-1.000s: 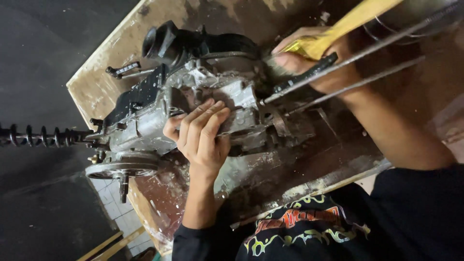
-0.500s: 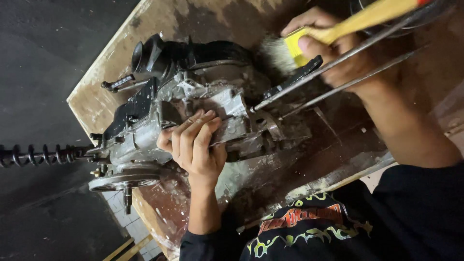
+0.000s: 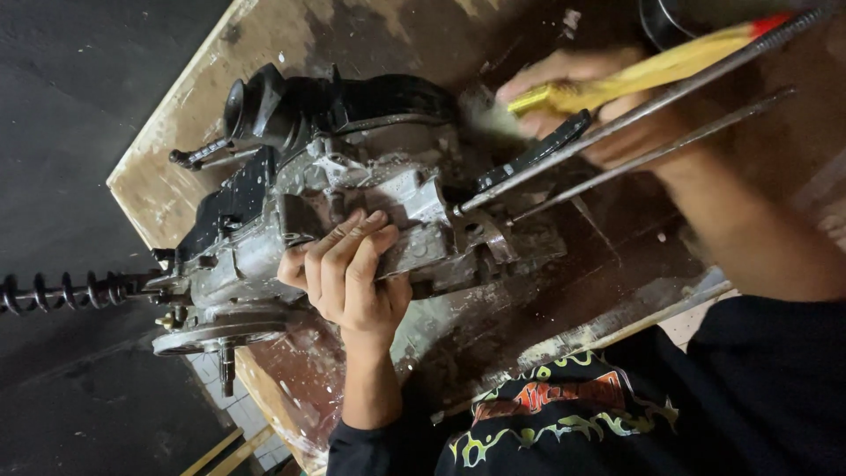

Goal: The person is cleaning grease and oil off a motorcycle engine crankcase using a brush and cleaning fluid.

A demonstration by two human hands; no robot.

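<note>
One grimy engine casing (image 3: 352, 220) mid-frame, two long studs (image 3: 634, 141), our left hand (image 3: 352, 273) spread flat on it, our right hand (image 3: 599, 115) upper right gripping one yellow-handled brush (image 3: 634, 75).

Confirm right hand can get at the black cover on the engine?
Probably yes. The right hand holds a yellow brush whose bristles sit right by the black cover; nothing shows between them. The two rods cross over the hand, not the gap.
</note>
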